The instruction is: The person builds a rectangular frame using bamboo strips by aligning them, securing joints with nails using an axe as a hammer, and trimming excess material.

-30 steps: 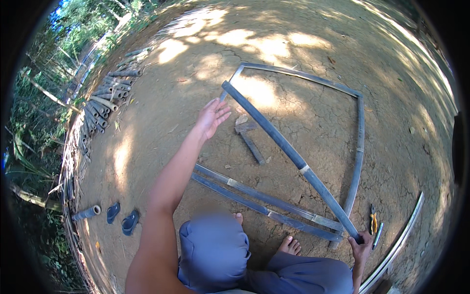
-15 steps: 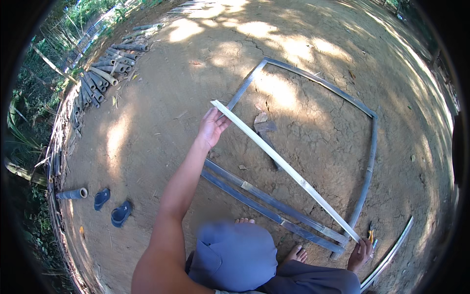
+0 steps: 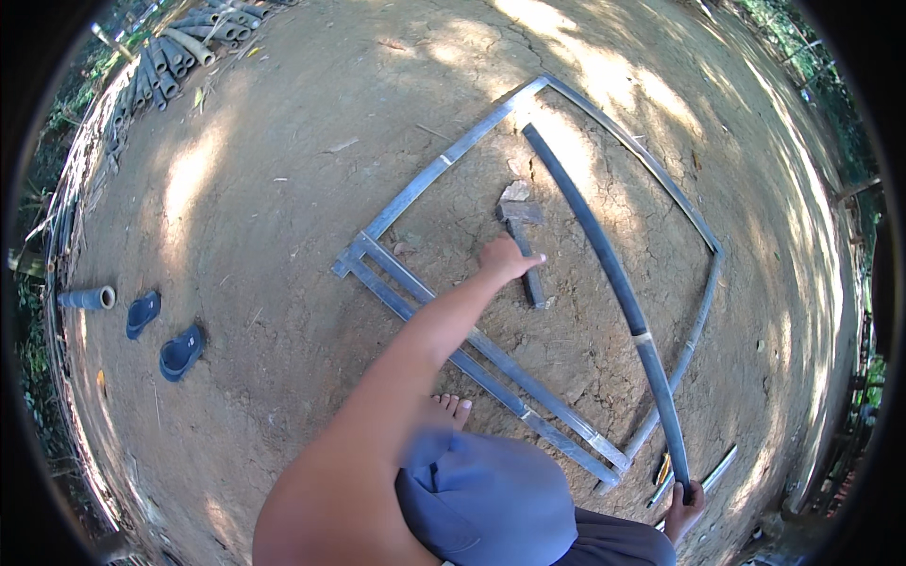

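My right hand (image 3: 686, 509) grips the near end of a long split bamboo strip (image 3: 604, 250), dark outer side up, pale ring at one joint. The strip slants up and left over the ground, crossing the right side of a four-sided frame of bamboo strips (image 3: 415, 195). Inside the frame lies a mallet-like tool (image 3: 533, 288) with a blocky dark head. My left hand (image 3: 505, 258) is over its handle, thumb stretched out to the right. The other fingers are partly hidden, and I cannot make out whether they touch the handle. Two parallel strips (image 3: 491, 354) form the frame's near side.
Sandals (image 3: 181, 353) and a short bamboo tube (image 3: 87, 298) lie at the left. Cut bamboo poles (image 3: 170, 57) are piled at the far left. An orange-handled tool (image 3: 663, 468) and a narrow strip (image 3: 722, 464) lie near my right hand. My bare foot (image 3: 451, 410) is by the frame.
My left hand has let go of the strip's far end and moved right and down to the mallet-like tool. The strip has turned from pale side up to dark side up and swung right.
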Demonstrator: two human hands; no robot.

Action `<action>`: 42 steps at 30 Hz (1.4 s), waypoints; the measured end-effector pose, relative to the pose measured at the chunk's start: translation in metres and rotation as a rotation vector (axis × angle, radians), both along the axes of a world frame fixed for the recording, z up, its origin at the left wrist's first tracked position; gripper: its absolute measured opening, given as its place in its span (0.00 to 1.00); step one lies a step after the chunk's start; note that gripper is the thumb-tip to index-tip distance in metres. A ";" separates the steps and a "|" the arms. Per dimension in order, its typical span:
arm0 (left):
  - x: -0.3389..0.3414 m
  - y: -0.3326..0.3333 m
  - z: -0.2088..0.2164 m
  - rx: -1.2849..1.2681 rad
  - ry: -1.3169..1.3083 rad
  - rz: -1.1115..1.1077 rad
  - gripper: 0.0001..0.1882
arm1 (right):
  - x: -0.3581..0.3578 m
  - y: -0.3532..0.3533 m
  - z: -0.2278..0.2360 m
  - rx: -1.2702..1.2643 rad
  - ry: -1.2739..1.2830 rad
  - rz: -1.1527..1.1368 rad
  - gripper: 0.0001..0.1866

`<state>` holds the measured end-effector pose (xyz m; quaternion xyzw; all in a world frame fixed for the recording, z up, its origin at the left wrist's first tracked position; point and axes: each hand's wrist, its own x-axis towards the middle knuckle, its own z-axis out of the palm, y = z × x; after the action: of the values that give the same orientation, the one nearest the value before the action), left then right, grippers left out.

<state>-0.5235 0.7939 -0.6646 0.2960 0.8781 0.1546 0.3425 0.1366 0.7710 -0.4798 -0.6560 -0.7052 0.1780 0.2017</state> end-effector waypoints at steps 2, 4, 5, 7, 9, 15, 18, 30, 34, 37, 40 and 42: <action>0.006 0.007 -0.007 -0.036 0.029 0.032 0.47 | -0.004 0.003 0.005 -0.024 0.075 -0.023 0.07; 0.000 0.011 -0.015 -0.054 -0.028 0.144 0.48 | -0.011 0.004 0.008 -0.047 0.168 -0.020 0.07; 0.000 0.012 -0.014 -0.034 -0.037 0.228 0.44 | -0.008 0.011 0.006 -0.050 0.180 0.011 0.07; -0.002 0.007 -0.013 -0.002 -0.046 0.402 0.35 | 0.000 0.026 -0.006 -0.067 0.212 0.077 0.08; -0.043 -0.021 -0.017 0.093 -0.272 0.372 0.25 | -0.059 0.021 0.002 -0.122 0.205 0.084 0.08; -0.049 -0.168 0.058 0.435 -0.453 0.513 0.11 | -0.071 0.063 -0.021 -0.179 0.197 0.146 0.10; -0.049 -0.291 0.084 0.383 -0.073 0.554 0.15 | -0.108 0.069 -0.044 -0.263 0.142 0.190 0.14; 0.005 -0.515 0.071 -0.275 0.328 0.520 0.25 | -0.144 0.120 -0.188 -0.469 0.043 0.343 0.22; -0.053 -0.456 0.101 -0.106 0.818 0.302 0.24 | -0.162 0.124 -0.167 -0.129 -0.195 0.505 0.21; -0.125 -0.381 0.073 0.118 0.666 0.256 0.23 | -0.160 0.119 -0.171 0.046 -0.339 0.337 0.21; -0.181 -0.288 0.023 0.232 0.401 0.267 0.25 | -0.139 0.111 -0.195 0.069 -0.498 -0.033 0.23; -0.207 -0.243 -0.023 0.307 0.328 0.336 0.25 | -0.088 0.118 -0.228 0.211 -0.595 -0.159 0.24</action>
<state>-0.7303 0.5512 -0.6871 0.2160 0.9249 0.2906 0.1163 0.0488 0.8890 -0.7076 -0.7077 -0.6944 -0.1117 0.0670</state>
